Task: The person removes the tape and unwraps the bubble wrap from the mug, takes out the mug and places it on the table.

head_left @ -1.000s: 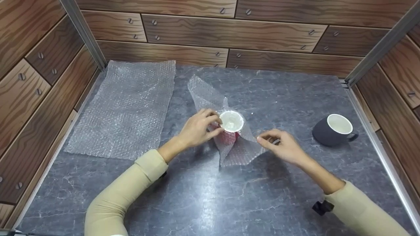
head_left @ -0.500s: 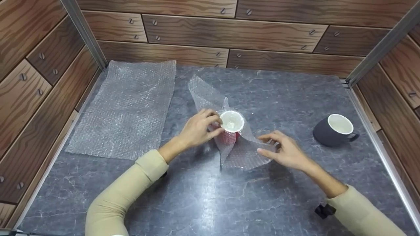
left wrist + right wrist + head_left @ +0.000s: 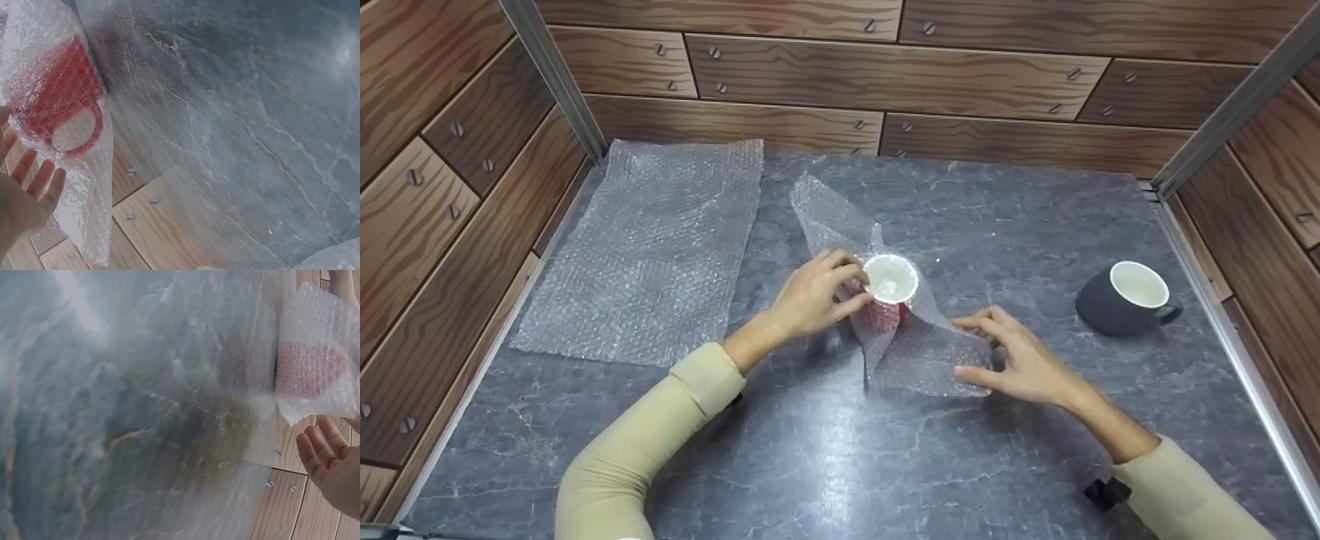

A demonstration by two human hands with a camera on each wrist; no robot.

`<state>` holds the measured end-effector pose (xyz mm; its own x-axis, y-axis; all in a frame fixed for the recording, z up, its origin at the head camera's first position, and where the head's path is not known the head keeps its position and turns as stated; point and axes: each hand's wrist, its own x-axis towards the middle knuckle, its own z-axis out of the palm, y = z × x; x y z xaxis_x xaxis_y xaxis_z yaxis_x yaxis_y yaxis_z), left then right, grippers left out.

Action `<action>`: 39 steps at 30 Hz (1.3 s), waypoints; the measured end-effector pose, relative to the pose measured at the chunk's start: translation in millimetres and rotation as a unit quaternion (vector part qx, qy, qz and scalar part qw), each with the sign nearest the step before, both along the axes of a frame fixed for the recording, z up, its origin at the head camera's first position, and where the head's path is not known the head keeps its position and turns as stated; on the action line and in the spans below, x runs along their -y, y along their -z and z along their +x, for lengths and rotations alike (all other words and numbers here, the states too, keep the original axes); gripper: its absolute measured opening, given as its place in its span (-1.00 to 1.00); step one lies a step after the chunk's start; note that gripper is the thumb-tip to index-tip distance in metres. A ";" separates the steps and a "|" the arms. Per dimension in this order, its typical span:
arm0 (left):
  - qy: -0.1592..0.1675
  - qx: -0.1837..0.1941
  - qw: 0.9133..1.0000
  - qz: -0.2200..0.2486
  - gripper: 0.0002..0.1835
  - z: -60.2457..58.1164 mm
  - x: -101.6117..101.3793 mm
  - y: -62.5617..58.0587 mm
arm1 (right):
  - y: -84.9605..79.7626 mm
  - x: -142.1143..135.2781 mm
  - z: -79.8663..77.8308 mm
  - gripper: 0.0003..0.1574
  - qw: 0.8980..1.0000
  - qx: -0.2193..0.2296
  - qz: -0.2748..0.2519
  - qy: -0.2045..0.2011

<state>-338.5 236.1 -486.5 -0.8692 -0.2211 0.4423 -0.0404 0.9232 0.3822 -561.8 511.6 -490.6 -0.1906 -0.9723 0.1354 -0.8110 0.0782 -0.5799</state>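
A red mug (image 3: 891, 278) with a white inside stands upright mid-table, partly covered by a sheet of bubble wrap (image 3: 926, 364). One corner of the wrap stretches up and left; a loose flap spreads toward the front right. My left hand (image 3: 814, 294) holds the mug at its left rim through the wrap, thumb on the near side. In the left wrist view, the red handle (image 3: 98, 126) shows through the plastic. My right hand (image 3: 1024, 360) is at the flap's right edge, thumb and fingers spread apart and touching the plastic.
Another bubble wrap sheet (image 3: 652, 247) lies flat at the left of the marbled table (image 3: 780, 465). A dark mug (image 3: 1114, 304) with a white inside stands at the right, handle to the right. Wood-patterned walls (image 3: 810, 75) enclose the back and sides.
My right hand has moved slightly right and toward me, and its thumb and fingers have spread apart. The flap has opened out lower and flatter. My left hand and the red mug stay put.
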 end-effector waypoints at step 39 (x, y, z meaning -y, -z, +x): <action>0.003 0.005 1.000 0.007 -0.71 -0.4 0.3 -0.2 | 15.7 -3.9 3.1 0.19 0.989 -0.130 0.003 -0.075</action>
